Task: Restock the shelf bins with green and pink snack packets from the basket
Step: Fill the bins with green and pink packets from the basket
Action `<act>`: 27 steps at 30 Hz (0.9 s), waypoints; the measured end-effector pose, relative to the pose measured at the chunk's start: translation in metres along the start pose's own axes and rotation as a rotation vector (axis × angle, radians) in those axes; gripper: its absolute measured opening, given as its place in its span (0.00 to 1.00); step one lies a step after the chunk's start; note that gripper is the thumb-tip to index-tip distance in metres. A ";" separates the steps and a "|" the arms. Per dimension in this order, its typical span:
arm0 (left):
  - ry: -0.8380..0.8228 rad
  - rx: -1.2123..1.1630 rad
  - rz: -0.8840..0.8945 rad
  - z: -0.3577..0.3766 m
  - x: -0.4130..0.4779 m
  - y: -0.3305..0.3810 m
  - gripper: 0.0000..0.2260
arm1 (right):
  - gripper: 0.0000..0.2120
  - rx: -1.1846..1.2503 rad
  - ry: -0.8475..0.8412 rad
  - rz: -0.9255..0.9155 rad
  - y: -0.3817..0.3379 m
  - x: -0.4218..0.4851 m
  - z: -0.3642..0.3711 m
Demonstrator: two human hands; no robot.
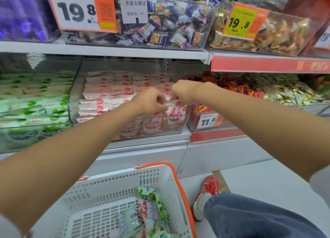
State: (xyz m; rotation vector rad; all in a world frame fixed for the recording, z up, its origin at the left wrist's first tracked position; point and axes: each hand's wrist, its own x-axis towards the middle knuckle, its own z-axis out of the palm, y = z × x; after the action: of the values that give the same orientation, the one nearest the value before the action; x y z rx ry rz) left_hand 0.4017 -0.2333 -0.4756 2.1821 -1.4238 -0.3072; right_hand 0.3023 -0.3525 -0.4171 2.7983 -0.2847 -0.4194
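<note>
Both my hands reach into the clear shelf bin [184,120] of pink snack packets [107,95]. My left hand [150,102] has its fingers curled on a pink packet [175,109] standing at the bin's front right. My right hand [184,93] pinches the top of the same upright packets from the other side. To the left stands the bin of green packets [35,102]. Below, the white basket [157,177] with an orange rim holds several green packets [130,220] and a pink packet [143,211].
An upper shelf [107,50] with bins of wrapped sweets and price tags overhangs the bins. A bin of red and gold snacks [250,91] lies to the right. My leg in jeans and a red shoe [209,189] are on the floor right of the basket.
</note>
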 end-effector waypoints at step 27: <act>-0.029 0.010 0.000 -0.005 0.003 -0.003 0.17 | 0.11 0.201 0.102 0.055 0.011 -0.007 0.015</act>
State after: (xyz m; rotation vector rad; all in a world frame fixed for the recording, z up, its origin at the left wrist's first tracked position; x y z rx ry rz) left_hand 0.4080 -0.2338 -0.4731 2.1945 -1.4433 -0.3335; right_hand 0.2894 -0.3654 -0.4253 2.9876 -0.4000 -0.2466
